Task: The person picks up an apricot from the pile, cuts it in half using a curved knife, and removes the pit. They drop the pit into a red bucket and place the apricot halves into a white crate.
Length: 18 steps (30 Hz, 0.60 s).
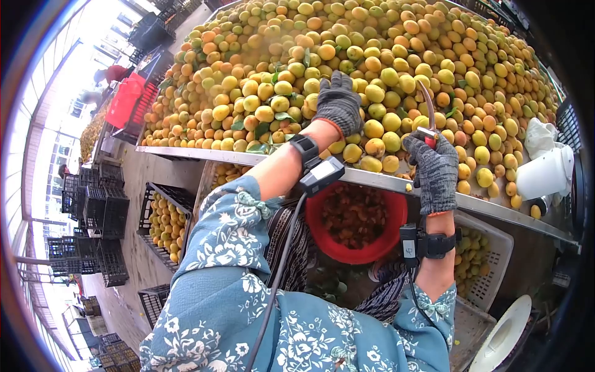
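Observation:
A large heap of yellow-orange apricots (260, 113) with some green leaves covers the metal-edged table in front of me. My left hand (339, 106), in a grey knit glove, rests palm down on the heap with its fingers stretched forward over the fruit. What lies under the palm is hidden. My right hand (436, 170), gloved alike, is closed around the red handle of a curved knife (429, 105) near the table's front edge. Its thin hooked blade points up and away, over the apricots.
Below the table edge (372, 180), a red tub (396, 214) holds dark, brownish pieces. Crates of apricots stand left (176, 199) and right (505, 242). A white bucket (545, 172) lies tipped on the table's right. Black crates (105, 208) are stacked at far left.

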Motion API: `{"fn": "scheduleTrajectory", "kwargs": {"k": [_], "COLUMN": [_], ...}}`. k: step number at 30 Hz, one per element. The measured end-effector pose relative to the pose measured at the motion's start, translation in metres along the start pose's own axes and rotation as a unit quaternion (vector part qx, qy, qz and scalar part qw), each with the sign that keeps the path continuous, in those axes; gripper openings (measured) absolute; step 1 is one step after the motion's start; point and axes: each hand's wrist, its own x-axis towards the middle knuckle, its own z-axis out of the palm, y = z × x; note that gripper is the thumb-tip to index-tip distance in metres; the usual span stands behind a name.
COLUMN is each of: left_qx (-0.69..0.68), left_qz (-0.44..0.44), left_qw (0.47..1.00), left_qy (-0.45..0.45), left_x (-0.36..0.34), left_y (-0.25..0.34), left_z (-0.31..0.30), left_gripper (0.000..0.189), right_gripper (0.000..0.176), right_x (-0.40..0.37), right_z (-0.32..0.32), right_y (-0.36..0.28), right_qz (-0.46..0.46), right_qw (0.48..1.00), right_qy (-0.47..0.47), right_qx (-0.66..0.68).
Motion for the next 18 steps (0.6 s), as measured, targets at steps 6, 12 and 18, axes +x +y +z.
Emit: {"fn": "scheduleTrajectory", "kwargs": {"k": [6, 12, 18], "left_qx": [-0.680, -0.912, -0.959], "left_qz": [-0.002, -0.041, -0.006], "left_qw": [0.728, 0.409, 0.284], "left_qy": [0.088, 0.000, -0.021], "left_x": [-0.031, -0.069, -0.086], "left_y": [-0.032, -0.018, -0.007], "left_z": [-0.016, -0.040, -0.039], "left_gripper": [0.046, 0.057, 0.053], "right_gripper": [0.014, 0.023, 0.021], "right_x": [-0.002, -0.007, -0.019], "right_z": [0.005, 0.017, 0.024], "right_y": [-0.004, -0.010, -0.004], "right_qz": [-0.011, 0.026, 0.029], "right_qw": [1.000, 0.998, 0.996], "right_qy": [0.023, -0.027, -0.075], "right_qx": [0.006, -0.045, 0.025]}}
